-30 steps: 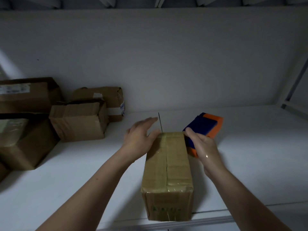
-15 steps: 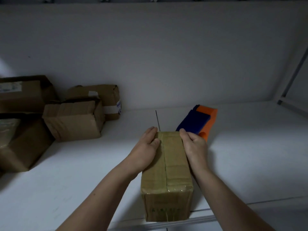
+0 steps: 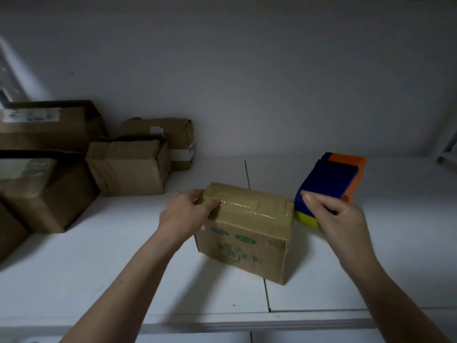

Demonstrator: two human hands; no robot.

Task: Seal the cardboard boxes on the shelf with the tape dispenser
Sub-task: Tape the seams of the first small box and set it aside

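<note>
On the shelf (image 3: 99,280), box (image 3: 247,219) top already taped; left hand (image 3: 185,214) grips its end, right hand (image 3: 338,216) grasps tape dispenser (image 3: 329,179); far-left boxes (image 3: 128,167) likely pending

Blue-orange-yellow tape dispenser (image 3: 329,179), brown box (image 3: 247,233)

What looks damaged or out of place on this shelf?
The taped box under the left hand has a torn patch on its front face near the right edge, and it sits askew to the shelf edge. The middle box in the left pile looks crumpled, its top flap lifted.
</note>
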